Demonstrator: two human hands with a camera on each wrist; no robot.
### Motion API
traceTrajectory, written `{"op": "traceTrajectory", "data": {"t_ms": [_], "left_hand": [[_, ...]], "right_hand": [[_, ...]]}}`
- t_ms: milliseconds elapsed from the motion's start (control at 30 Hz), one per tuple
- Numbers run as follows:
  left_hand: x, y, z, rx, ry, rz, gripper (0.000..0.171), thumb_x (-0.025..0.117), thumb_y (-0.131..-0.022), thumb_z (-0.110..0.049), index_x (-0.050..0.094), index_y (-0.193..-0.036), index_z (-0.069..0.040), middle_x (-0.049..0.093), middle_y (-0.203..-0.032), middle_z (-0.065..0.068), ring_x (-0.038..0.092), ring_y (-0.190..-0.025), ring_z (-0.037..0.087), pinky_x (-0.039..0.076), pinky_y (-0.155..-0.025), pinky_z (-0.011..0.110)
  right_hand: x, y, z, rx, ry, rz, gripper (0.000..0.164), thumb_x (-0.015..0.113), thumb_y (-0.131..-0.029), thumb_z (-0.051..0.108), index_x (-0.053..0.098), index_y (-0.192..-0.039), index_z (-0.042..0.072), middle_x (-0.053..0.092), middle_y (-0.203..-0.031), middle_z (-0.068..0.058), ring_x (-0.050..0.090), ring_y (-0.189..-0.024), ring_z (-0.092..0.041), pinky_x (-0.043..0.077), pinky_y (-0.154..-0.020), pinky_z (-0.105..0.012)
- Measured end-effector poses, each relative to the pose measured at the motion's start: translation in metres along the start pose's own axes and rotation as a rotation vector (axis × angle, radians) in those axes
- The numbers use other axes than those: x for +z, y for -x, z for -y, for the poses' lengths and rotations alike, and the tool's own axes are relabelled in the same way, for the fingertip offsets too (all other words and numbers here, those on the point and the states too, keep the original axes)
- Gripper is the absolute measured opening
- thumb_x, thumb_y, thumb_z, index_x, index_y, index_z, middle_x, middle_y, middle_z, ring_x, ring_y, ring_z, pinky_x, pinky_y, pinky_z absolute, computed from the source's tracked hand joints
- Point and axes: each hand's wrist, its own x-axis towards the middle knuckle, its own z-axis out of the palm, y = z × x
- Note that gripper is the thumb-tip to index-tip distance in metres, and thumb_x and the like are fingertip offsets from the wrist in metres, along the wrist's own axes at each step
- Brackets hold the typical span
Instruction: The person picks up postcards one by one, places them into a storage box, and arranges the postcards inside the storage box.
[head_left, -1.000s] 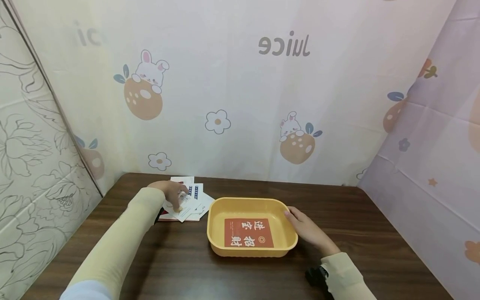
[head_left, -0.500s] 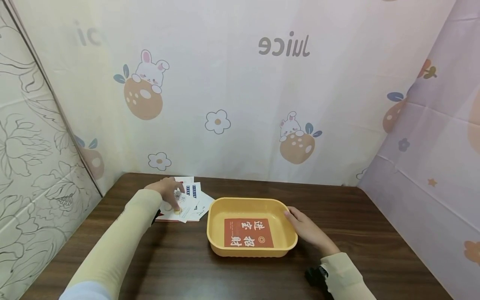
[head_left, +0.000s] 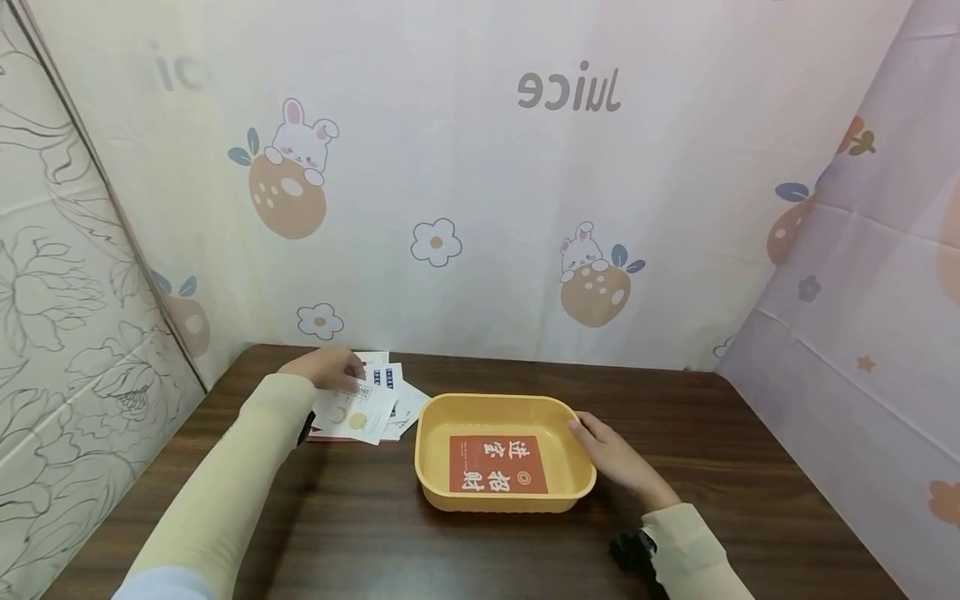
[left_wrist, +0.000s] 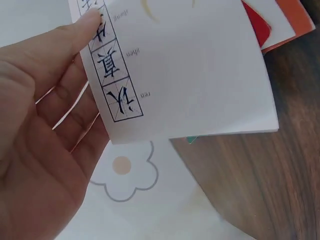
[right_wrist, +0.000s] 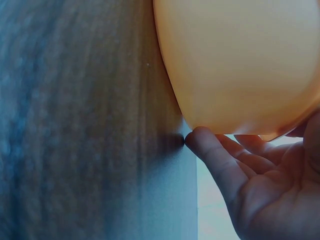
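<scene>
My left hand [head_left: 324, 367] is over a fanned pile of white cards at the back left of the table. In the left wrist view its thumb lies on top of a white card [left_wrist: 200, 85] with boxed Chinese characters, and its fingers are beneath, pinching the edge. Right of the pile stands a yellow plastic basin [head_left: 495, 503]. A red card [head_left: 491, 467] with white characters lies flat inside it. My right hand [head_left: 621, 460] holds the basin's right side, the thumb over the rim. In the right wrist view fingers [right_wrist: 212, 152] touch the outer wall [right_wrist: 235, 75].
Other cards [head_left: 408, 408] spread out under and beside the held one, close to the basin's left side. The dark wood table [head_left: 375, 542] runs back to a patterned curtain [head_left: 480, 167]. More curtain hangs on both sides.
My left hand has shifted slightly left and back over the pile, uncovering more of the top card and its yellow print. The right hand and basin have stayed in place.
</scene>
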Motion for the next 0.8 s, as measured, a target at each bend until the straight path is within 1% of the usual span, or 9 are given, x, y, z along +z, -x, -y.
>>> {"op": "traceTrajectory", "data": {"t_ms": [100,200,367,500,667,733,800], "left_hand": [[-0.007,0.004,-0.001,0.013,0.018,0.004,0.021,0.071,-0.093,-0.013,0.075,-0.114,-0.011,0.07,-0.113,0.009,0.063,-0.105,0.027,0.048,-0.095,0.05],[-0.017,0.011,-0.003,0.024,0.046,0.029,0.024,0.067,-0.096,-0.014,0.074,-0.119,-0.012,0.068,-0.119,0.012,0.061,-0.113,0.032,0.047,-0.097,0.053],[-0.033,0.019,-0.003,0.058,0.116,0.045,0.029,0.062,-0.099,-0.017,0.071,-0.124,-0.007,0.064,-0.127,0.018,0.056,-0.122,0.037,0.042,-0.102,0.057],[-0.04,0.02,-0.002,0.077,0.146,0.041,0.031,0.061,-0.099,-0.018,0.069,-0.125,-0.003,0.063,-0.128,0.02,0.055,-0.122,0.037,0.04,-0.103,0.056],[-0.042,0.024,-0.003,0.054,0.195,0.041,0.033,0.06,-0.099,-0.018,0.067,-0.127,-0.002,0.061,-0.131,0.021,0.055,-0.121,0.037,0.042,-0.101,0.054],[-0.043,0.027,-0.003,0.038,0.238,0.029,0.034,0.059,-0.099,-0.019,0.066,-0.128,-0.002,0.06,-0.13,0.02,0.054,-0.118,0.035,0.044,-0.097,0.051],[-0.044,0.03,-0.002,0.055,0.319,0.003,0.035,0.059,-0.099,-0.017,0.064,-0.128,0.001,0.062,-0.125,0.021,0.057,-0.111,0.034,0.048,-0.092,0.047]], "right_hand": [[0.0,0.0,0.001,0.001,-0.002,-0.01,0.052,0.039,-0.11,0.031,0.039,-0.146,-0.006,0.063,-0.117,-0.018,0.065,-0.091,-0.025,0.054,-0.081,-0.038],[-0.001,0.001,0.003,-0.008,-0.003,-0.009,0.053,0.039,-0.11,0.033,0.039,-0.146,-0.006,0.062,-0.119,-0.019,0.065,-0.093,-0.024,0.054,-0.082,-0.039],[-0.002,0.003,0.006,-0.018,0.004,-0.022,0.055,0.041,-0.109,0.035,0.04,-0.146,-0.005,0.062,-0.121,-0.019,0.065,-0.093,-0.023,0.054,-0.083,-0.039],[-0.003,0.004,0.006,-0.02,0.01,-0.021,0.055,0.04,-0.109,0.037,0.04,-0.146,-0.004,0.062,-0.12,-0.018,0.065,-0.092,-0.021,0.054,-0.082,-0.036],[-0.002,0.003,0.003,-0.028,-0.007,-0.005,0.054,0.04,-0.11,0.035,0.04,-0.146,-0.005,0.064,-0.113,-0.017,0.066,-0.086,-0.022,0.054,-0.077,-0.034],[-0.001,0.002,0.002,-0.033,-0.014,0.003,0.054,0.04,-0.11,0.035,0.039,-0.146,-0.005,0.065,-0.109,-0.016,0.066,-0.084,-0.023,0.055,-0.074,-0.034],[-0.001,0.002,0.002,-0.034,-0.021,0.006,0.054,0.04,-0.11,0.034,0.038,-0.146,-0.006,0.065,-0.106,-0.016,0.067,-0.082,-0.024,0.055,-0.072,-0.034]]}}
